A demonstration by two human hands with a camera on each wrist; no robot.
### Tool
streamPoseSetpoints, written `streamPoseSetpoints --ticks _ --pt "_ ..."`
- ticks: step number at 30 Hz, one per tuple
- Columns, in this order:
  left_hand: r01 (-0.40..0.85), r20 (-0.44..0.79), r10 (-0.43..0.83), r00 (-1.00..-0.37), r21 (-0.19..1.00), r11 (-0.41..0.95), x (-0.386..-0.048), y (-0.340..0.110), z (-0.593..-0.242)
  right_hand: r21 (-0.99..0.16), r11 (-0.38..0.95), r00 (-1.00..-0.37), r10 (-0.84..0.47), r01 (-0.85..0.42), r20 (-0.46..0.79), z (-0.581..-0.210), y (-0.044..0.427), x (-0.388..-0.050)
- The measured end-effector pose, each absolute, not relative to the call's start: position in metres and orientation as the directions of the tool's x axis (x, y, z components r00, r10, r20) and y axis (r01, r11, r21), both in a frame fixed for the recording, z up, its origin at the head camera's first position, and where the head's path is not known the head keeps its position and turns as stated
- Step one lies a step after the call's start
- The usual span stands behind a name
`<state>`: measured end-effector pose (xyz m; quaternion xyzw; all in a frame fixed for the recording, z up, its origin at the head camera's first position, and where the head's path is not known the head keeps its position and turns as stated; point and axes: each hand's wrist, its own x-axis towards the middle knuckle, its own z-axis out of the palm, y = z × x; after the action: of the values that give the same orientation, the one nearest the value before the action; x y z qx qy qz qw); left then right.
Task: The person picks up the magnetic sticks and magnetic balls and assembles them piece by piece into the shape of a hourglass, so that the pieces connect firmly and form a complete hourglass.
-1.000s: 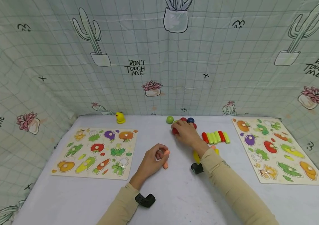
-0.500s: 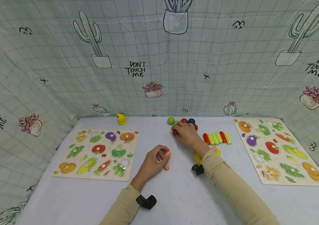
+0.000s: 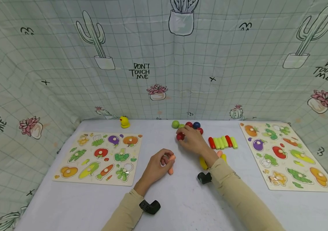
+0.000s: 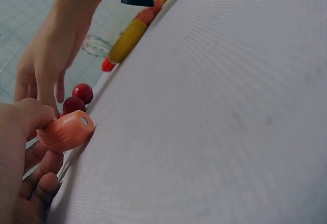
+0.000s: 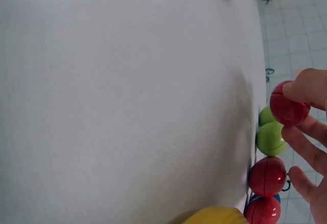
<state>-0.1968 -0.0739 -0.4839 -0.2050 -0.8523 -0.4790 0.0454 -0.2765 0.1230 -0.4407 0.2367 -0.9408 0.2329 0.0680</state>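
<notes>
My left hand (image 3: 158,165) pinches a salmon-coloured plastic piece (image 4: 69,131), ridged on its side and with a hole in its end, close over the table. My right hand (image 3: 192,140) holds a red ball (image 5: 289,104) with a seam round it between thumb and fingers. Beside and behind the right hand lie green balls (image 5: 271,138), other red balls (image 5: 267,177) and a blue ball (image 3: 196,125). The right hand covers part of this group in the head view.
Red and light-green sticks (image 3: 223,142) lie in a row right of the right hand. Yellow pieces (image 3: 203,163) lie partly under the right forearm. Vegetable puzzle boards flank the hands, a left board (image 3: 97,158) and a right board (image 3: 289,157). A yellow duck (image 3: 124,122) stands at the back.
My right hand has drawn back slightly with the red ball, and more of the ball shows. The left hand keeps its place with the salmon-coloured piece.
</notes>
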Motion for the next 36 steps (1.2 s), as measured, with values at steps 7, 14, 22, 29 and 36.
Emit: streamPoseSetpoints --ticks 7,14,22,29,36 --pt "0.372 0.254 0.299 -0.92 0.805 0.461 -0.196 -0.074 -0.484 -0.485 0.741 -0.885 -0.397 -0.465 0.243 -0.44 0.124 -0.27" --pt "0.384 0.268 0.294 -0.917 0.79 0.477 -0.195 -0.072 -0.485 -0.574 0.709 -0.91 -0.364 -0.41 0.201 -0.44 0.127 -0.265" --pt "0.396 0.279 0.297 -0.913 0.777 0.489 -0.195 -0.072 -0.483 -0.661 0.649 -0.923 -0.326 -0.377 0.206 -0.439 0.13 -0.258" --pt "0.38 0.263 0.293 -0.919 0.789 0.482 -0.196 -0.073 -0.482 -0.698 0.628 -0.936 -0.287 -0.343 0.202 -0.442 0.131 -0.252" --pt "0.366 0.253 0.287 -0.924 0.8 0.475 -0.196 -0.074 -0.483 -0.725 0.618 -0.949 -0.264 -0.304 0.172 -0.446 0.132 -0.244"
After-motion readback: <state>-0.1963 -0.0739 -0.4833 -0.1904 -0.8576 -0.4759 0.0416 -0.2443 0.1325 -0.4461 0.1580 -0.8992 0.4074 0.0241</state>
